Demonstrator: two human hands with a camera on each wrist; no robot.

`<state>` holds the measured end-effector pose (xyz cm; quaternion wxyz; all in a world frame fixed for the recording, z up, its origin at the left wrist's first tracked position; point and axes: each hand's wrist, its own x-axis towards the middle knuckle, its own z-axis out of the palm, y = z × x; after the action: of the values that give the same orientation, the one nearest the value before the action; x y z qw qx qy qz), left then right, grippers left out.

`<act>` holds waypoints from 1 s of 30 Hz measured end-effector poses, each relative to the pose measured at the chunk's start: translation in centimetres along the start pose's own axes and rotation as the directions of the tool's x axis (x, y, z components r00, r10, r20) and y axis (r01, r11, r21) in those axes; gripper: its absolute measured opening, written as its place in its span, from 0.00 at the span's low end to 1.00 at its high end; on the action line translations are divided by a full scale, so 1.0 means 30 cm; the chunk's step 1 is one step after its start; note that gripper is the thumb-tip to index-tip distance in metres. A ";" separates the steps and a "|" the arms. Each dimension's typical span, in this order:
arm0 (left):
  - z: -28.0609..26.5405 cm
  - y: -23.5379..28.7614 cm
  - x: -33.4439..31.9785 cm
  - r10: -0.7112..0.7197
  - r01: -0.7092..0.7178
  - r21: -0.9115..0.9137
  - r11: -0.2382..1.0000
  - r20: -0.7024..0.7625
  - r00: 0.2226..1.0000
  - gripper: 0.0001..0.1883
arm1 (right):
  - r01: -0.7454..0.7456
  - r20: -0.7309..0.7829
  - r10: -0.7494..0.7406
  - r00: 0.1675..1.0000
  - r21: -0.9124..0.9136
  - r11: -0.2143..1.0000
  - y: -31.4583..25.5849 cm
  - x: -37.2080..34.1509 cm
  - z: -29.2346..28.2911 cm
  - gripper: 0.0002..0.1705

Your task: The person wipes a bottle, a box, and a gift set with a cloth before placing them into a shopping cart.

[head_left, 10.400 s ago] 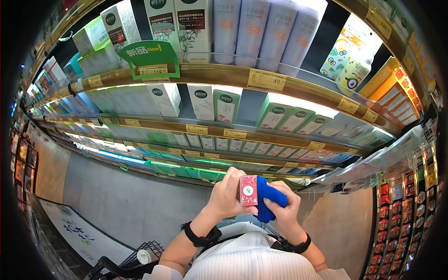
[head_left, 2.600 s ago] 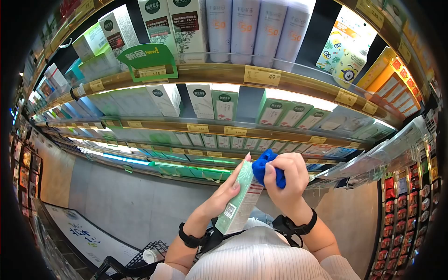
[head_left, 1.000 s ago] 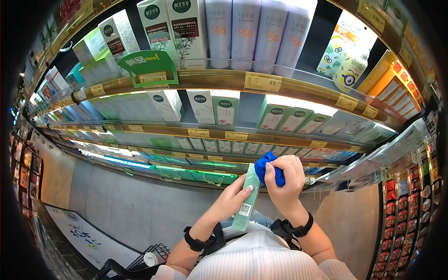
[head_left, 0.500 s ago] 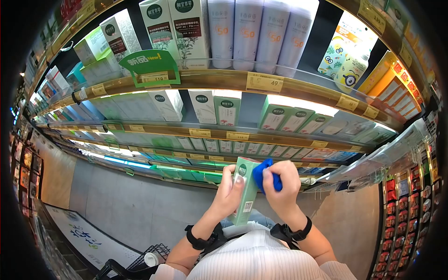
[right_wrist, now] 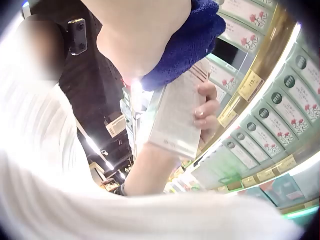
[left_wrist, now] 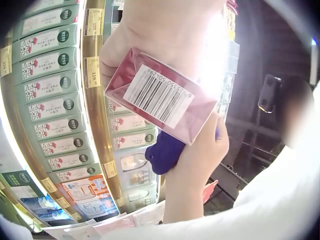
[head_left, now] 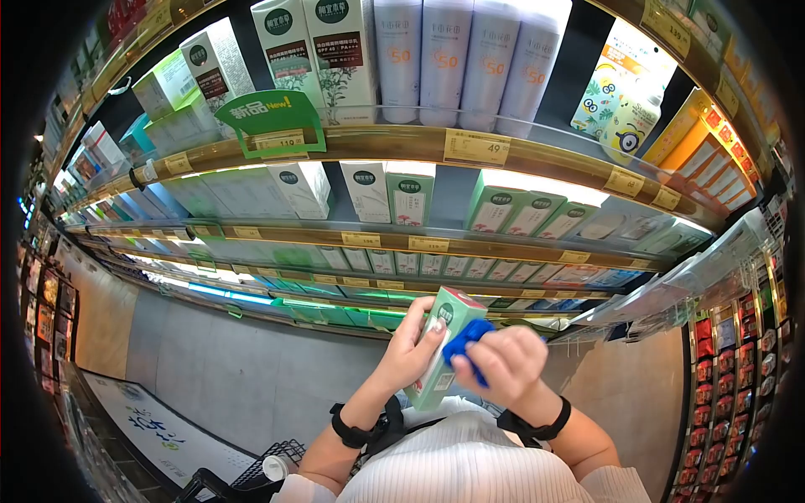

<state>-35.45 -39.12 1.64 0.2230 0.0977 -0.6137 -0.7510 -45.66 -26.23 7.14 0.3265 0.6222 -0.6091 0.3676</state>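
In the head view my left hand (head_left: 403, 354) grips a slim green box (head_left: 432, 381) by its left side, thumb across the front, the box tilted with its top leaning right. My right hand (head_left: 510, 365), a little blurred, pinches a crumpled blue cloth (head_left: 466, 345) that lies over the box's right side. The left wrist view shows the box's dark pink end (left_wrist: 159, 97) with a barcode, the cloth (left_wrist: 166, 152) just below it. From the right wrist the cloth (right_wrist: 187, 50) covers part of the box (right_wrist: 175, 117), and left-hand fingers (right_wrist: 206, 107) wrap its far edge.
Shelves (head_left: 369, 144) of boxed products and lilac spray bottles (head_left: 444, 63) stand ahead. Hanging clear sheets (head_left: 671, 289) and a rack of red packets (head_left: 713, 394) are at the right. A black basket (head_left: 268, 457) with a white-lidded cup (head_left: 275, 468) is at the lower left.
My right hand has moved slightly down with the cloth, from beside the box to over its right side. The box, still in my left hand, has turned and its top has shifted right.
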 end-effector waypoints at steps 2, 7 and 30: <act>-0.004 0.006 -0.012 -0.117 0.121 -0.048 0.992 0.075 0.990 0.17 | -0.089 -0.040 0.086 0.995 -0.081 0.993 0.036 0.022 -0.011 0.10; -0.006 -0.012 -0.029 -0.119 0.125 -0.052 0.991 0.116 0.986 0.18 | -0.189 -0.050 0.186 0.981 -0.073 0.979 0.068 0.033 -0.015 0.12; -0.081 -0.025 -0.005 -0.225 0.141 -0.549 0.824 -0.088 0.971 0.28 | -0.040 -0.090 0.051 0.995 0.125 0.991 -0.015 -0.096 0.002 0.11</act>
<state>-34.46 -41.09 0.34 0.2132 0.1452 -0.3477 -0.9014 -45.17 -24.78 4.67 0.3071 0.6093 -0.5835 0.4404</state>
